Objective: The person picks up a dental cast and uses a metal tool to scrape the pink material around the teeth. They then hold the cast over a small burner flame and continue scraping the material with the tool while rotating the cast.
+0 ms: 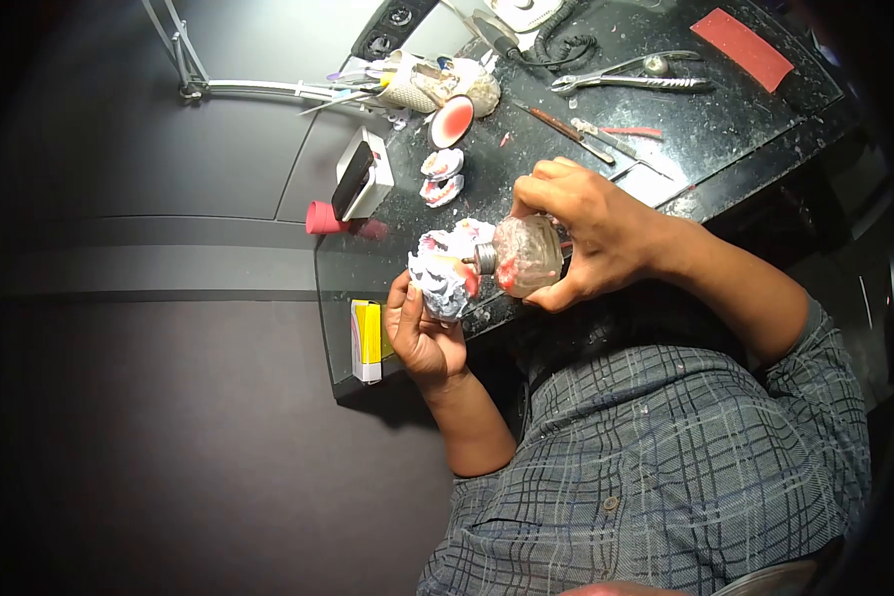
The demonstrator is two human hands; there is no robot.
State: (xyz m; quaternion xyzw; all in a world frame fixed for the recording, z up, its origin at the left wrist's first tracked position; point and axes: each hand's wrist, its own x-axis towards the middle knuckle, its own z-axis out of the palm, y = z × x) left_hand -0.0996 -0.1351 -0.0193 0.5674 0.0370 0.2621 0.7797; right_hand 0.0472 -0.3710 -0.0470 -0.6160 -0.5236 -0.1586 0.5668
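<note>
Gripping a round glass bottle (528,256) sideways in the right hand (601,233), by thumb and fingers on opposite sides. Cupping a lumpy white model (435,281) with pink bits in the left hand (429,346), near the edge of the dark table (497,179). Pointing the bottle's metal neck (485,259) right at the model, close by or maybe touching; hard to tell which. Seeing no clear flame. Could burn the left fingers or melt too much pink stuff, if lit and held too close. Could spill from the tipped bottle, if loose at the neck. Could slip and smash, if gripped too lightly on smooth glass. Could knock the model loose, from a bump of the neck.
</note>
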